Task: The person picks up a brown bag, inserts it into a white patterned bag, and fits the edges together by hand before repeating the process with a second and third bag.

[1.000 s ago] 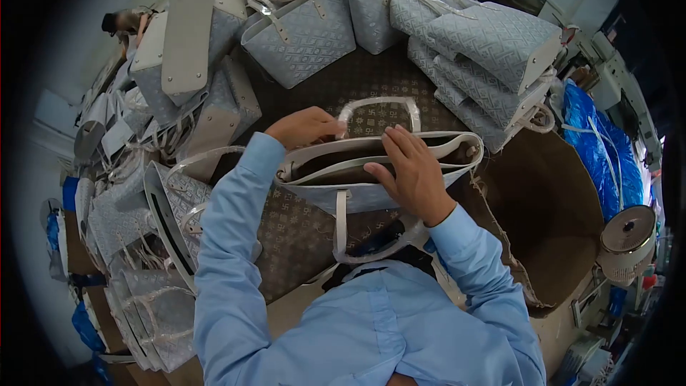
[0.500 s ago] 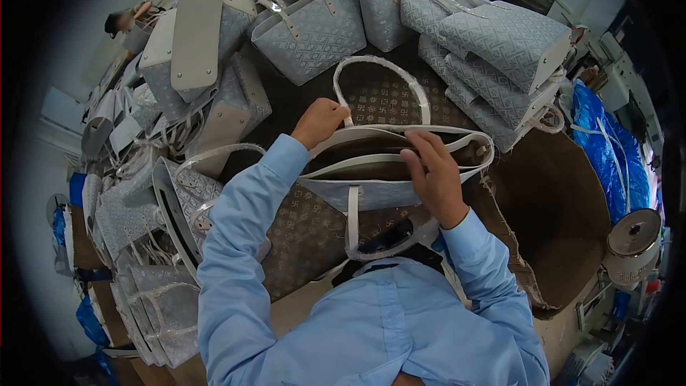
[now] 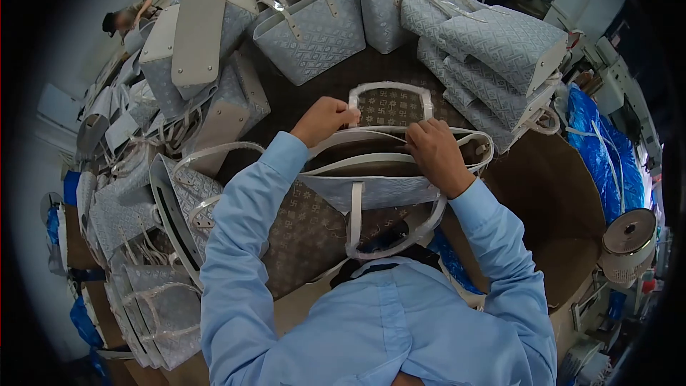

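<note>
A grey-white patterned handbag [image 3: 379, 193] stands before me with its mouth open, showing a dark lining and a pale-edged divider inside. Its far handle [image 3: 389, 87], in clear plastic wrap, stands up; the near handle [image 3: 355, 221] hangs towards my body. My left hand [image 3: 325, 123] is closed, pinching the left end of the far handle by the rim. My right hand [image 3: 439, 157] is closed with curled fingers on the right part of the bag's far inner edge. What exactly its fingertips grip is hidden.
Similar bags [image 3: 311, 36] stand along the back, with a stack of them [image 3: 500, 50] at the right. More bags [image 3: 164, 300] crowd the left. A brown open sack or carton [image 3: 550, 207] and blue plastic [image 3: 600, 143] lie at the right. A person [image 3: 125, 21] is far left.
My right hand has gone from spread fingers over the opening to curled fingers at the far edge. The far handle has tipped lower and away. My left hand has barely moved.
</note>
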`<move>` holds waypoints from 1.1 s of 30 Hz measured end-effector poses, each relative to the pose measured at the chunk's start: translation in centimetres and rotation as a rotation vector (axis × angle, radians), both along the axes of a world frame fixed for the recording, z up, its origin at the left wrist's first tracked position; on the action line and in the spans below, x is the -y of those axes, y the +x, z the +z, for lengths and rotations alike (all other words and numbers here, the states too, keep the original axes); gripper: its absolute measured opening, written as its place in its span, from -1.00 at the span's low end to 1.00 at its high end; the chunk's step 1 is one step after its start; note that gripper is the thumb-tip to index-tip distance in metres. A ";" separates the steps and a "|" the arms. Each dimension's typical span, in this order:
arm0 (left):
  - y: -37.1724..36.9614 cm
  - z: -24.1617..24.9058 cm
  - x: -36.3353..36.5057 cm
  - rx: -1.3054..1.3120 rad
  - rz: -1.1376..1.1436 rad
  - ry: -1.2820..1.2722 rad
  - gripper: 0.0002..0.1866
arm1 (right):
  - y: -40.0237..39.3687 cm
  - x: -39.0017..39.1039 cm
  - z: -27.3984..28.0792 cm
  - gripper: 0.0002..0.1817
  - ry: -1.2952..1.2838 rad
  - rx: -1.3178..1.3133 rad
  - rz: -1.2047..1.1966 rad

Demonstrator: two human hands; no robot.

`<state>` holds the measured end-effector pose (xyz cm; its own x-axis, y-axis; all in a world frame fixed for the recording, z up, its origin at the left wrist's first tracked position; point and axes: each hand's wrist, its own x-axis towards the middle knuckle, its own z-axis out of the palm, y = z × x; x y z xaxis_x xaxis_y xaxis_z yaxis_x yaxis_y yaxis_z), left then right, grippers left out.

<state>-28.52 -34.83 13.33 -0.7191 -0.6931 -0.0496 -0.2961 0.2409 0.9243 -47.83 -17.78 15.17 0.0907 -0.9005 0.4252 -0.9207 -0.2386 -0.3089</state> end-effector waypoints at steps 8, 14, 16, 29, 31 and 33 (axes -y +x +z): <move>-1.2 -0.1 2.8 0.191 0.102 -0.350 -0.63 | -0.9 -1.5 -0.2 -0.84 0.111 0.099 0.222; 2.0 1.6 -0.7 0.066 0.039 -0.278 -0.63 | 0.0 1.0 -0.3 -0.91 -0.131 -0.134 0.008; 4.3 1.7 -2.6 0.046 0.116 -0.322 -0.64 | 0.3 0.8 0.6 -0.97 -0.186 -0.267 0.009; 8.9 -2.2 -3.3 -0.218 0.327 0.199 -0.63 | -5.4 -6.5 0.7 -0.79 -0.433 0.290 -0.240; 9.2 -1.1 -5.0 -0.153 0.415 -0.135 -0.66 | -7.9 -9.2 -0.8 -0.82 -0.287 0.688 -0.527; 8.7 0.8 -6.3 -0.078 0.471 -0.472 -0.69 | -8.7 -11.4 -0.9 -0.82 -0.335 0.665 -0.536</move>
<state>-19.80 -28.55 14.11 -0.3235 -0.8686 0.3754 -0.4053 0.4857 0.7745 -56.56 -6.39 14.28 -0.6608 -0.5715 0.4867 -0.5910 -0.0035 -0.8066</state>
